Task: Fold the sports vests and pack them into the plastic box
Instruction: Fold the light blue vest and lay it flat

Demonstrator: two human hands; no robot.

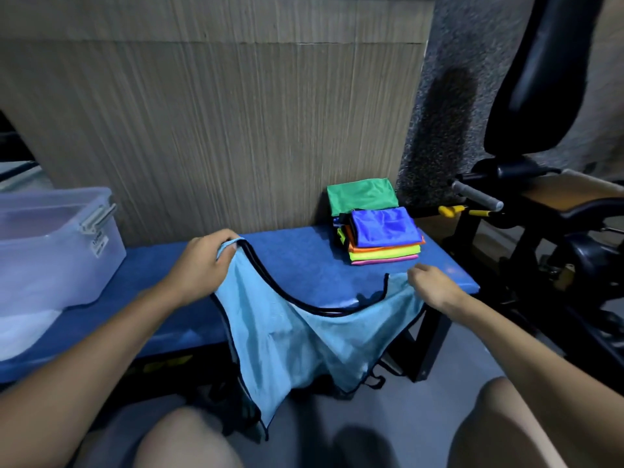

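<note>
One blue bench (pixel 304 265) carries the plastic box (pixel 50 251) at its left and folded vests (pixel 378 228) at the back right. Across its front edge hangs the light blue vest (pixel 287 339); my left hand (pixel 202 261) and right hand (pixel 432 285) each pinch a shoulder strap.
</note>
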